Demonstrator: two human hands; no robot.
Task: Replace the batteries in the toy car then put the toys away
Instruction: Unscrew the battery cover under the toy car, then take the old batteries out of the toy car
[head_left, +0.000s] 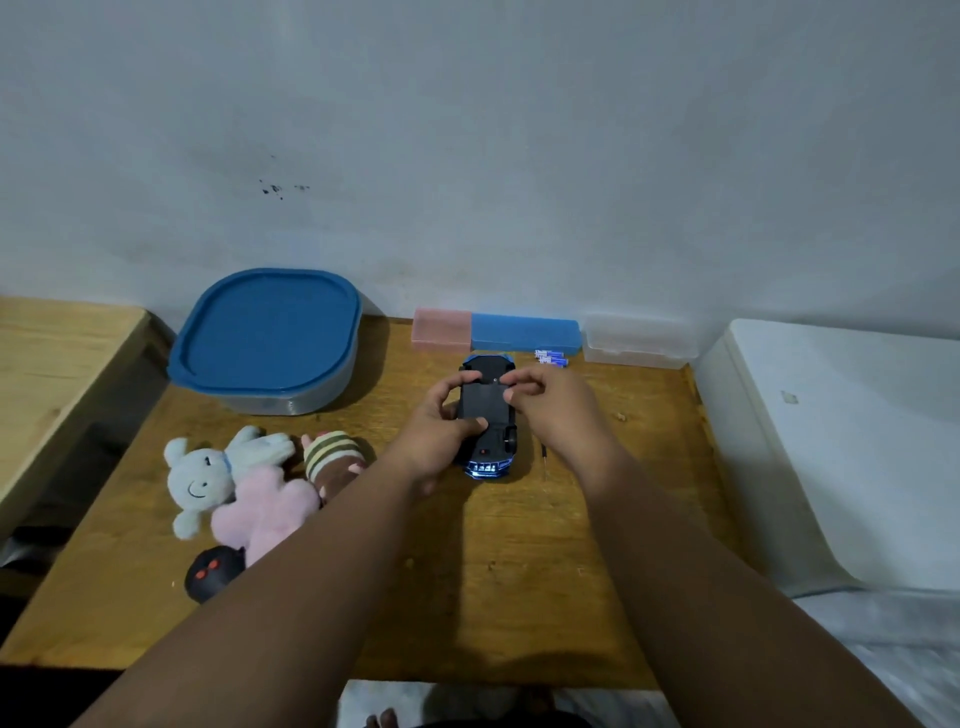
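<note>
A blue toy car (485, 402) lies upside down on the wooden table (467, 571), its black underside facing up. My left hand (439, 431) grips the car's left side, thumb across the underside. My right hand (545, 402) rests at the car's right side with its fingertips pinched together over the underside near the far end. Loose blue batteries (550, 358) lie just beyond the car to the right. A thin screwdriver (544, 460) lies on the table under my right wrist.
A grey tub with a blue lid (267, 340) stands at the back left. Pink (441, 330), blue (524, 332) and clear (639, 340) small boxes line the wall. Plush toys (244, 483) and a black remote (210, 571) lie at the left. A white unit (831, 441) borders the right.
</note>
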